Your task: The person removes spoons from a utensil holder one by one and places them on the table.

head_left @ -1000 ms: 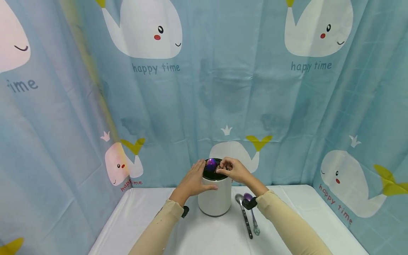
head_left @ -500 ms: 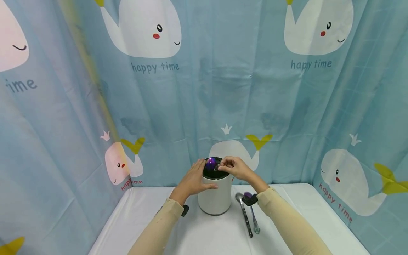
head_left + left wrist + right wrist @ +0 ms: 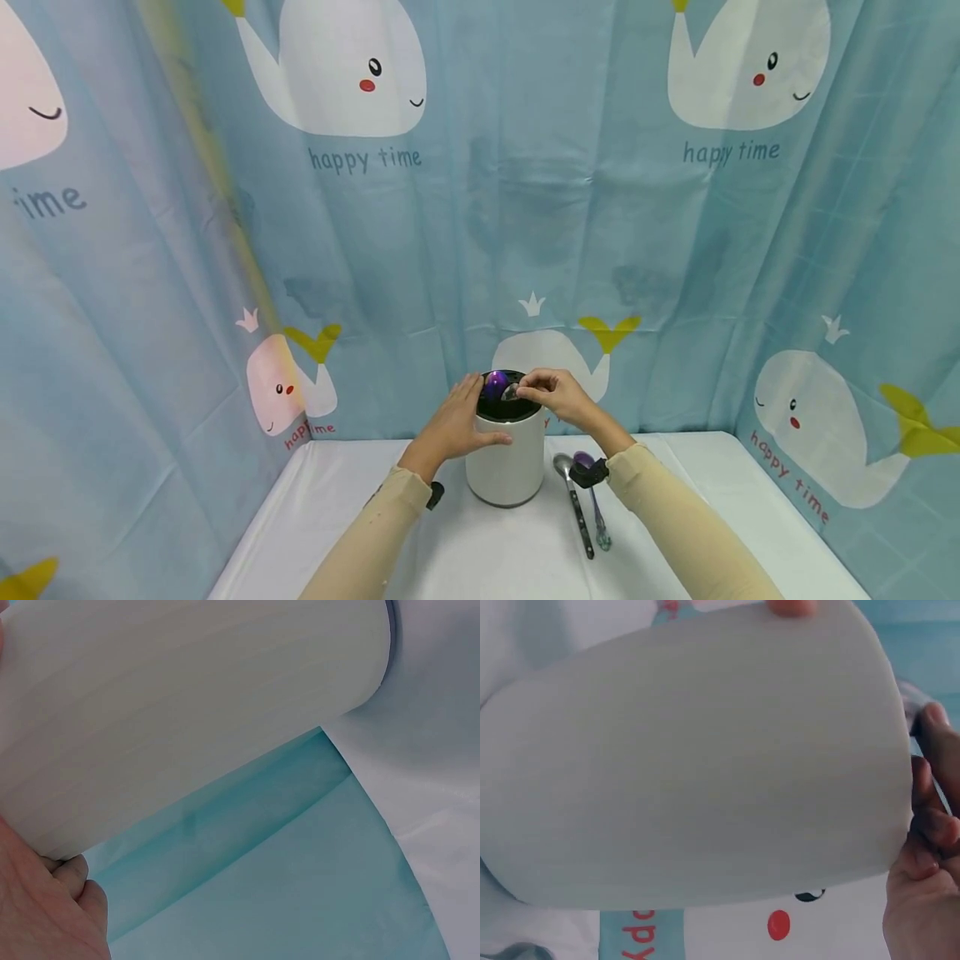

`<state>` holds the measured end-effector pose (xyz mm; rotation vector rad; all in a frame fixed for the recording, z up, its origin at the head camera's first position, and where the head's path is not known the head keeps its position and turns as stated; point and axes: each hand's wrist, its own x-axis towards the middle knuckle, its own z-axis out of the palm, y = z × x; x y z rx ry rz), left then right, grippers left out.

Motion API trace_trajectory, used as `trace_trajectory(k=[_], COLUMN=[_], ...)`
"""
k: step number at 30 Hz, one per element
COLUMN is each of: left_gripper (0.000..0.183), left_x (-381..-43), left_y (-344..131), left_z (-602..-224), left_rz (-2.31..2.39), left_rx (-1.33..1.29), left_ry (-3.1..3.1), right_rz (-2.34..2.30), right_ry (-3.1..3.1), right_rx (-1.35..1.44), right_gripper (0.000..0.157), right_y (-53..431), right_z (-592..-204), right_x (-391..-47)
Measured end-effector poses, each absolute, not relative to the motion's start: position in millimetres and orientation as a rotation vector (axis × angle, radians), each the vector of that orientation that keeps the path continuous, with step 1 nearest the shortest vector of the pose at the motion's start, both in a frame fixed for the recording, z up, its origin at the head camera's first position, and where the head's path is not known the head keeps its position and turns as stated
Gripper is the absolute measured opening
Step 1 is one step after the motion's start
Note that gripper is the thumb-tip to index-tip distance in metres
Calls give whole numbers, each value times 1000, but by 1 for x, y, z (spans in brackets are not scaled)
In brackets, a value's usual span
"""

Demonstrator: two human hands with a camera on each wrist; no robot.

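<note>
A white cylindrical utensil holder with a dark inside stands upright on the table. My left hand grips its left side near the rim, thumb across the front; the left wrist view shows bent fingers against the wall. Inside the holder leans a shiny purple spoon, bowl up. Beside it, my right hand pinches the edge of a silver spoon between thumb and fingers over the opening. The handles of both spoons are hidden in the holder.
Right of the holder, a silver spoon with a black handle and a purple spoon with an ornate handle lie on the white table. A blue whale-print curtain encloses the back and sides.
My right hand has shifted slightly right, and more of the silver spoon's bowl now shows beside the purple one. My left hand and the holder stay put.
</note>
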<state>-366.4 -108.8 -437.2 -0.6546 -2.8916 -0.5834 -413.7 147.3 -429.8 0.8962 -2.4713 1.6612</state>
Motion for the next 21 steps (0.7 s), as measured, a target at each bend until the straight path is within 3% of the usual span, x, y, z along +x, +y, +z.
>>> trace_trajectory(k=[21], left_gripper=[127], left_x=[-364], left_y=[-110], left_z=[-438], left_rz=[-587], left_rx=[-656], left_ry=[-2880], right_rz=[1660], right_ry=[-2264], right_rx=[968], right_gripper=[9], right_y=[144], right_z=[-429], right_x=[-402])
